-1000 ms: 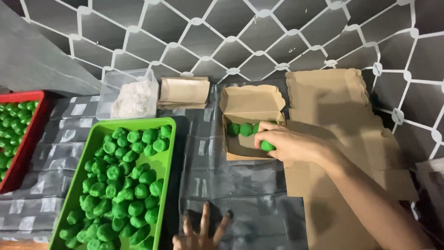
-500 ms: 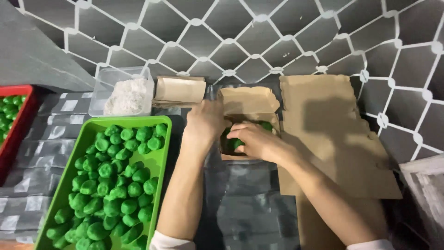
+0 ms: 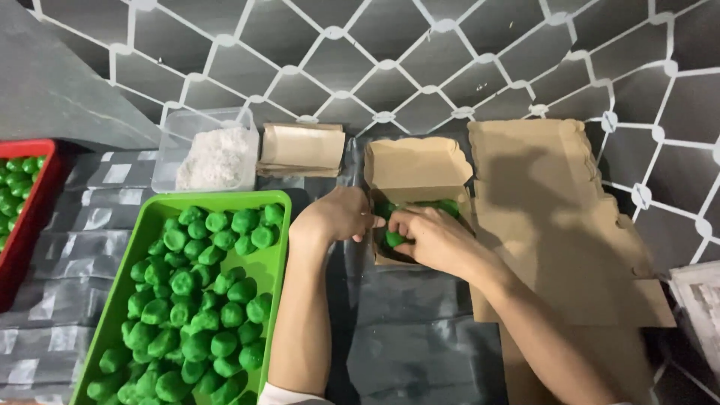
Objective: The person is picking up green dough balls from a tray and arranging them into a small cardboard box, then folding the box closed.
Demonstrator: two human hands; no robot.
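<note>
Both hands meet over the small open cardboard box [image 3: 416, 196], which sits at about one o'clock from the green tray [image 3: 279, 247] with its lid standing back toward the patterned wall. The right hand [image 3: 429, 238] curls its fingers around a green ball [image 3: 393, 238] at the box's near left corner, pinching it lightly; the left hand [image 3: 339, 216] rests at the box's left wall at nine o'clock, fingers bent against the edge, though whether it grips the card or only steadies it cannot be told. More green balls [image 3: 439, 206] lie inside toward twelve o'clock, partly hidden by the right hand. The likeliest slip, as I judge it, is crowding: the balls look soft, and pressing one into a tight corner could flatten it or dent its neighbours. The thin box wall could also buckle outward under the left hand, letting a ball roll onto the dark sheet [image 3: 405, 330]. The green tray, heaped with many more balls, lies just beside the left forearm at eight o'clock, so a careless elbow could knock some loose. A tub of white powder [image 3: 214, 157] and a stack of folded boxes [image 3: 301, 148] stand at eleven o'clock, flat cardboard sheets [image 3: 555, 225] at three, a red tray [image 3: 34, 217] far at nine.
</note>
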